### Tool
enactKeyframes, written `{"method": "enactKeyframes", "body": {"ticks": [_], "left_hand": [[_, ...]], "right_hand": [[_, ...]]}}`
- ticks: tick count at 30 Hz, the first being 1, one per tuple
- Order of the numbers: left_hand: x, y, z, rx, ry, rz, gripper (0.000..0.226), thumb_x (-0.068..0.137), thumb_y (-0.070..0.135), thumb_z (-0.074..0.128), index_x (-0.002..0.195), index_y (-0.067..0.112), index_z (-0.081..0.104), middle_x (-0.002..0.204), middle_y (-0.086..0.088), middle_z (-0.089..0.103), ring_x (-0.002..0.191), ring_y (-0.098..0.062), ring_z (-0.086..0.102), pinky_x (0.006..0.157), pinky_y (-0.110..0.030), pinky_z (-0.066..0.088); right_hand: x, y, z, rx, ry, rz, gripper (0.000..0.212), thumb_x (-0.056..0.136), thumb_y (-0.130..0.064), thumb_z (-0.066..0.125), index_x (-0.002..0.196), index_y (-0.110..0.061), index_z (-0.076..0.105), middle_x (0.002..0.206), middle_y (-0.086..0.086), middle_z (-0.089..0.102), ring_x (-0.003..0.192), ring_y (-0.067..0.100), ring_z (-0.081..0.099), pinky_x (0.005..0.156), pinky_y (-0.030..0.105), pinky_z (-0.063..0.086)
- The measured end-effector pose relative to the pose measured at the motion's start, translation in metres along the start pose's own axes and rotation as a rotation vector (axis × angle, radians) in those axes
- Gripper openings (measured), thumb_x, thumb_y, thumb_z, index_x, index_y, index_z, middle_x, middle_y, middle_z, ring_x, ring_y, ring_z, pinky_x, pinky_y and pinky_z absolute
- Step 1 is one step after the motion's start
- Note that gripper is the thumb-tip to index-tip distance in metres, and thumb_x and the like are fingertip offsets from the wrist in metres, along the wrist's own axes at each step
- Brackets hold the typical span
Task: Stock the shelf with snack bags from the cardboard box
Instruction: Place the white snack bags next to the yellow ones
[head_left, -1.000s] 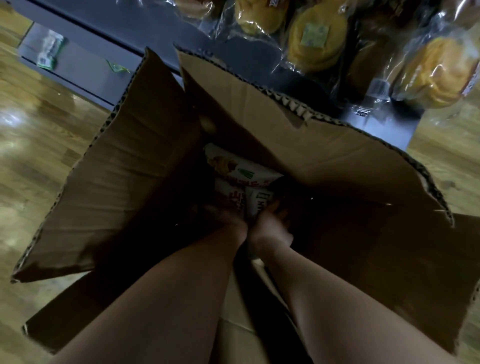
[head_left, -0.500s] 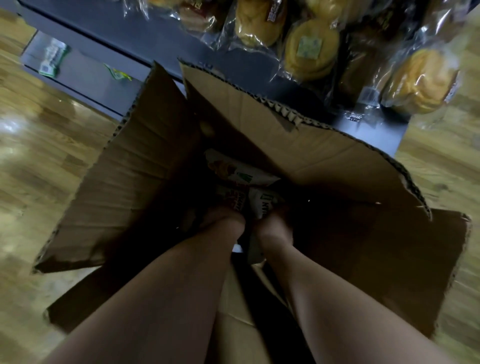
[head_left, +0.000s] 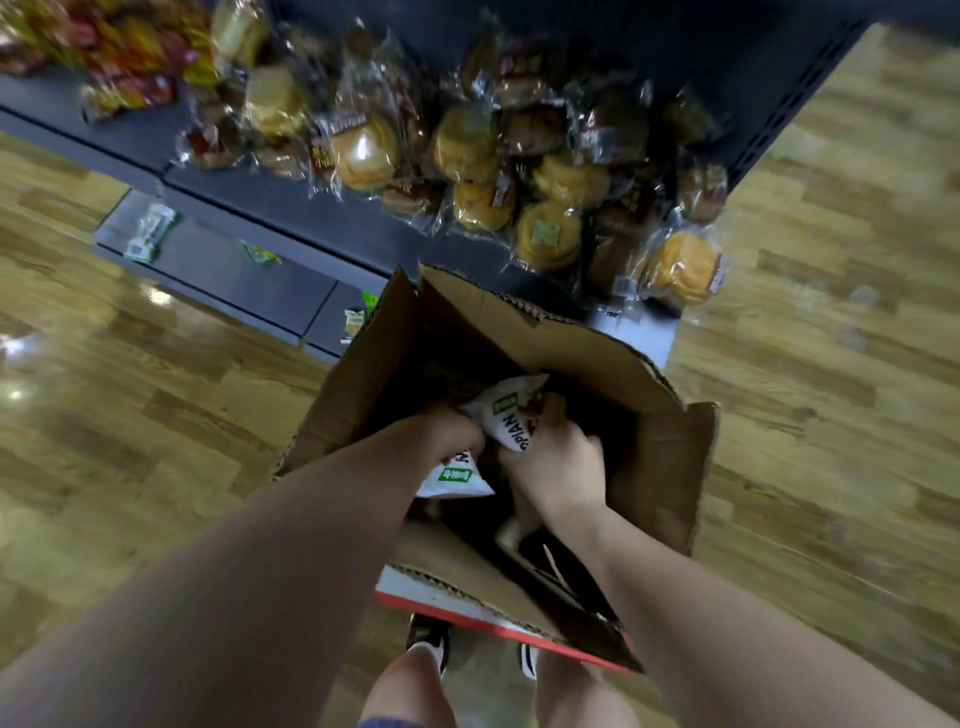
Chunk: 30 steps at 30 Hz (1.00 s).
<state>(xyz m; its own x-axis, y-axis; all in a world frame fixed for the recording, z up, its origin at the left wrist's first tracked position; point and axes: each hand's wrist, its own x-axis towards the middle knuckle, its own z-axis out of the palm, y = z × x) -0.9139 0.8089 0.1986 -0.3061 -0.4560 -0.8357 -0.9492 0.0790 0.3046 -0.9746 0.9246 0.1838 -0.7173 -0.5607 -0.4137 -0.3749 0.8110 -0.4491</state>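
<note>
Snack bags lifted clear of the box bottom — both hands now gripping.

A second ago both hands were sunk deep in the cardboard box (head_left: 649, 457) among the packets; now the left hand (head_left: 447, 434) and right hand (head_left: 553, 457) have risen near its rim, each clamped on a white snack bag — one (head_left: 506, 415) between the hands, another (head_left: 454, 475) just under the left wrist. The shelf (head_left: 332, 228) with bagged buns (head_left: 545, 234) lies beyond the hands, so carrying across is likely next.
</note>
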Motion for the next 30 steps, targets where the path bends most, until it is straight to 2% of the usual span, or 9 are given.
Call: {"method": "enactKeyframes", "body": {"ticks": [4, 7, 9, 12, 15, 20, 22, 26, 30], "left_hand": [[-0.044, 0.002, -0.024, -0.060, 0.032, 0.107, 0.042, 0.087, 0.009, 0.060, 0.127, -0.002, 0.053, 0.126, -0.019, 0.058, 0.115, -0.031, 0.057, 0.071, -0.022, 0.042], [-0.070, 0.002, -0.041, -0.066, 0.093, 0.193, 0.037, 0.085, 0.007, 0.061, 0.120, -0.004, 0.057, 0.097, -0.012, 0.061, 0.084, -0.021, 0.062, 0.057, -0.019, 0.043], [-0.086, 0.002, -0.048, -0.065, 0.158, 0.240, 0.040, 0.082, 0.008, 0.064, 0.119, -0.004, 0.055, 0.085, -0.006, 0.056, 0.082, -0.022, 0.058, 0.059, -0.023, 0.043], [-0.112, 0.002, -0.058, -0.117, 0.284, 0.279, 0.053, 0.075, 0.018, 0.070, 0.121, 0.002, 0.049, 0.105, -0.014, 0.063, 0.097, -0.031, 0.061, 0.075, -0.033, 0.049], [-0.138, 0.004, -0.070, -0.171, 0.372, 0.376, 0.052, 0.081, 0.020, 0.069, 0.123, 0.006, 0.044, 0.117, -0.012, 0.058, 0.109, -0.028, 0.058, 0.087, -0.034, 0.046], [-0.190, 0.010, -0.100, -0.304, 0.458, 0.532, 0.053, 0.064, 0.037, 0.075, 0.102, 0.017, 0.043, 0.093, 0.002, 0.063, 0.087, -0.020, 0.063, 0.071, -0.044, 0.053], [-0.214, 0.019, -0.113, -0.351, 0.471, 0.601, 0.051, 0.062, 0.034, 0.071, 0.101, 0.016, 0.044, 0.087, -0.003, 0.063, 0.080, -0.023, 0.063, 0.068, -0.049, 0.052], [-0.247, 0.043, -0.137, -0.394, 0.549, 0.727, 0.043, 0.070, 0.017, 0.073, 0.101, 0.015, 0.042, 0.087, -0.003, 0.059, 0.079, -0.021, 0.060, 0.060, -0.041, 0.049], [-0.267, 0.075, -0.154, -0.451, 0.619, 0.830, 0.045, 0.065, 0.026, 0.071, 0.098, 0.020, 0.041, 0.087, -0.003, 0.059, 0.078, -0.023, 0.060, 0.061, -0.044, 0.050]], "right_hand": [[-0.023, -0.013, -0.037, 0.000, 0.062, -0.097, 0.039, 0.079, -0.035, 0.058, 0.110, -0.016, 0.045, 0.096, 0.002, 0.068, 0.097, 0.028, 0.064, 0.079, 0.034, 0.046], [-0.039, -0.023, -0.066, 0.059, 0.101, -0.165, 0.046, 0.077, -0.034, 0.063, 0.115, -0.017, 0.044, 0.101, 0.003, 0.067, 0.097, 0.026, 0.064, 0.077, 0.033, 0.052], [-0.049, -0.029, -0.083, 0.085, 0.124, -0.206, 0.050, 0.075, -0.034, 0.065, 0.117, -0.018, 0.042, 0.103, 0.003, 0.067, 0.097, 0.026, 0.065, 0.074, 0.033, 0.052], [-0.064, -0.041, -0.106, 0.090, 0.167, -0.260, 0.053, 0.076, -0.035, 0.065, 0.118, -0.017, 0.039, 0.102, 0.004, 0.067, 0.096, 0.028, 0.064, 0.072, 0.035, 0.051], [-0.079, -0.057, -0.129, 0.113, 0.197, -0.295, 0.048, 0.079, -0.038, 0.065, 0.113, -0.020, 0.037, 0.099, 0.004, 0.065, 0.090, 0.028, 0.064, 0.070, 0.037, 0.051], [-0.106, -0.088, -0.173, 0.239, 0.222, -0.273, 0.041, 0.080, -0.047, 0.064, 0.100, -0.025, 0.034, 0.098, 0.001, 0.064, 0.089, 0.027, 0.063, 0.068, 0.038, 0.051], [-0.114, -0.102, -0.193, 0.271, 0.244, -0.247, 0.043, 0.080, -0.049, 0.063, 0.103, -0.024, 0.036, 0.102, 0.001, 0.065, 0.095, 0.028, 0.062, 0.071, 0.037, 0.050], [-0.122, -0.125, -0.232, 0.344, 0.333, -0.215, 0.053, 0.078, -0.047, 0.068, 0.113, -0.021, 0.037, 0.109, 0.002, 0.065, 0.101, 0.029, 0.062, 0.078, 0.040, 0.052], [-0.123, -0.144, -0.269, 0.423, 0.401, -0.239, 0.059, 0.080, -0.048, 0.068, 0.120, -0.018, 0.036, 0.099, 0.001, 0.064, 0.091, 0.028, 0.063, 0.066, 0.038, 0.052]]}}
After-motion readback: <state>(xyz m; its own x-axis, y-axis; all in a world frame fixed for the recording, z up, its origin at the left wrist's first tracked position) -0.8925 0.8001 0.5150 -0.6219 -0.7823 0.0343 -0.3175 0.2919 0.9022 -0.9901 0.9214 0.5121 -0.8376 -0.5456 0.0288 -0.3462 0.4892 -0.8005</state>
